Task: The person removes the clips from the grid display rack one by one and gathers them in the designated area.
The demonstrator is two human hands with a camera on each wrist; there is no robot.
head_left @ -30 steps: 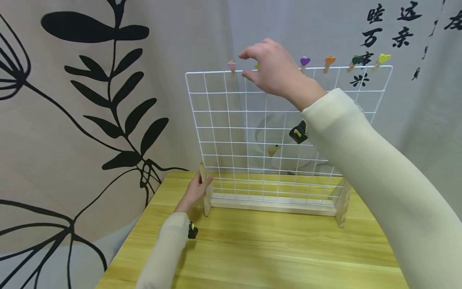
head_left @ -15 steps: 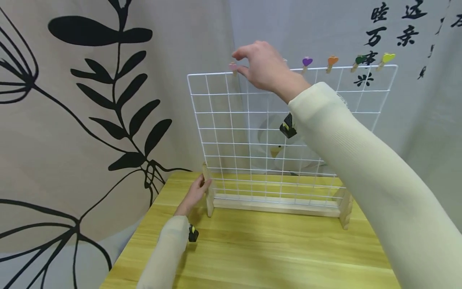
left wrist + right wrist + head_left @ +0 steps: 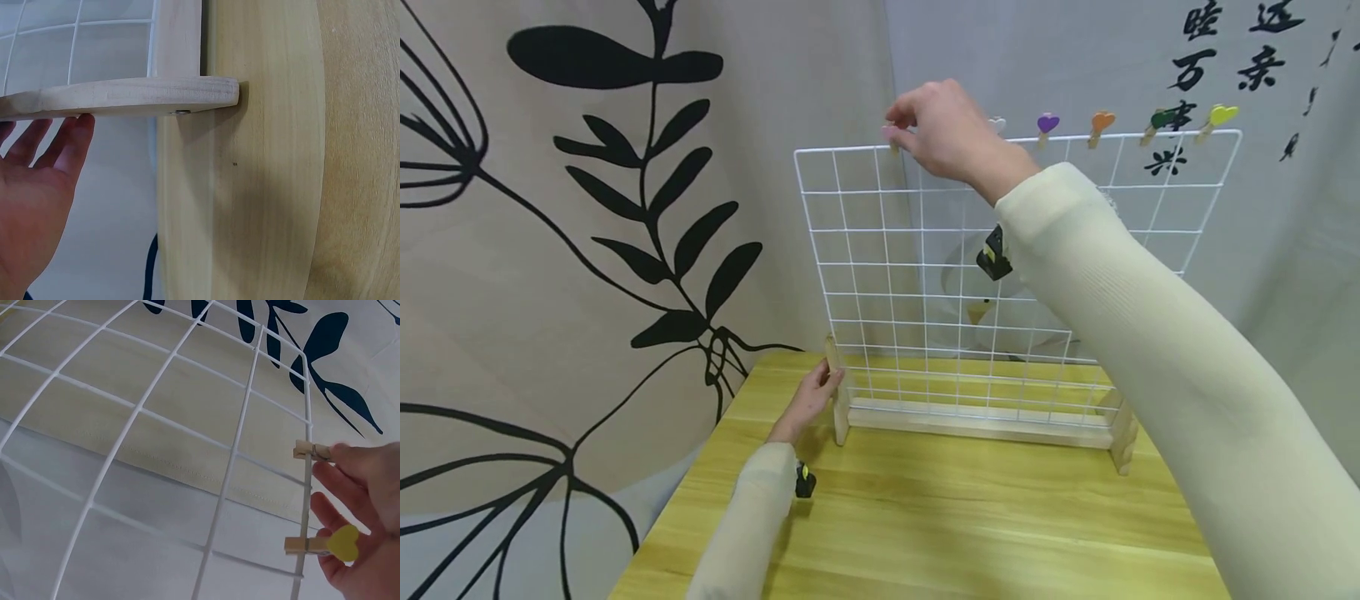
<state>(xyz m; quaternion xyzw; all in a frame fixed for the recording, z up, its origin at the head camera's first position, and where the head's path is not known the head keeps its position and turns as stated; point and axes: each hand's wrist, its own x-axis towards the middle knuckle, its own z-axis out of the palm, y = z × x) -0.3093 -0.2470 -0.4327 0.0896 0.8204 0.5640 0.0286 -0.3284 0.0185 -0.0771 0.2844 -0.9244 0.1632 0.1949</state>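
Note:
My right hand (image 3: 951,133) is at the top edge of a white wire grid (image 3: 922,232), pinching a clothespin with a pink heart (image 3: 890,132). In the right wrist view, thumb and finger hold the tail of this wooden clothespin (image 3: 306,450), which sits across the edge wire. Beside it, under the curved fingers, is a clothespin with a yellow heart (image 3: 342,544); my hand hides it in the head view. My left hand (image 3: 808,396) rests its fingertips against the outer face of the stand's left wooden foot (image 3: 125,94); the fingers are fairly straight.
Further right along the top wire sit clothespins with a white heart (image 3: 997,124), a purple heart (image 3: 1048,123), an orange heart (image 3: 1102,121), a green heart (image 3: 1161,118) and a yellow heart (image 3: 1223,114). The stand is on a wooden table (image 3: 940,517) before a printed curtain (image 3: 805,75).
My right hand has moved left along the top wire and taken the pink-heart clothespin between thumb and finger. My left hand stays at the wooden foot. The head view has shifted slightly.

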